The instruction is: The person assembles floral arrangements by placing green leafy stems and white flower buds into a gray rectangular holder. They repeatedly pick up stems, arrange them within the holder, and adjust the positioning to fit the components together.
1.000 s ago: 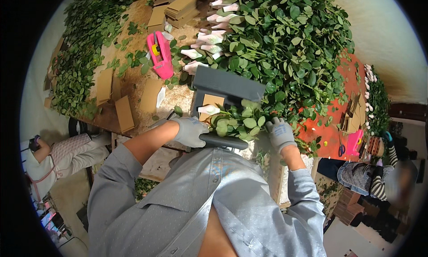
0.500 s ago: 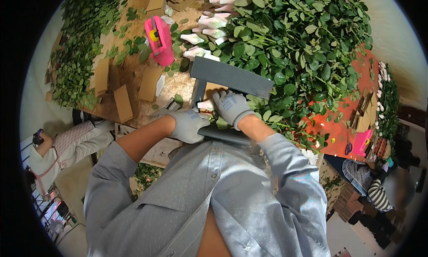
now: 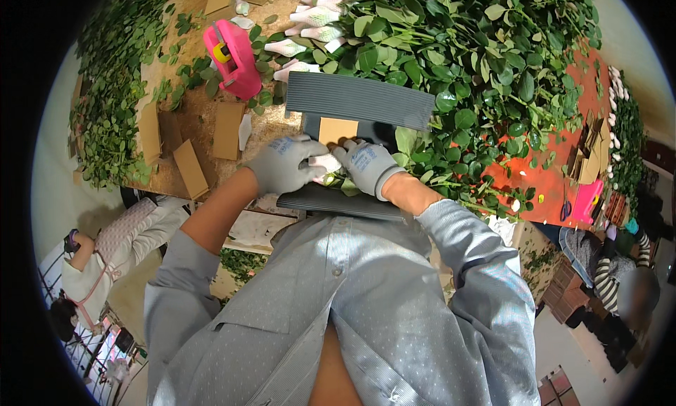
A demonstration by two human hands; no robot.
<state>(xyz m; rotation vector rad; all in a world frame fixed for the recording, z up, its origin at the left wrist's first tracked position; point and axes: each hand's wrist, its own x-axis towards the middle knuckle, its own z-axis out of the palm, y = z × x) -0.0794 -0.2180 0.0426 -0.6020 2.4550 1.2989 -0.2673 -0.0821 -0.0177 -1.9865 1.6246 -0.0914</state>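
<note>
Both of my hands wear grey gloves and meet at the table's near edge. My left hand (image 3: 282,165) and my right hand (image 3: 366,165) close from either side on a small white wrapped flower bud (image 3: 325,163) with green leaves under it. They work over a dark grey ribbed sheet (image 3: 359,100) that curves up behind them, its near edge (image 3: 338,203) by my shirt. A small brown cardboard square (image 3: 338,130) lies on the sheet just beyond my fingers.
A pink tape dispenser (image 3: 232,57) stands at the far left, with cardboard pieces (image 3: 229,128) near it. A heap of leafy green stems (image 3: 479,68) fills the right, with white wrapped buds (image 3: 310,26) beyond. One person sits lower left (image 3: 105,251), another at right (image 3: 627,286).
My right hand came from the leafy stems at the right over to the middle and joined my left hand on the white bud. My left hand stayed over the sheet.
</note>
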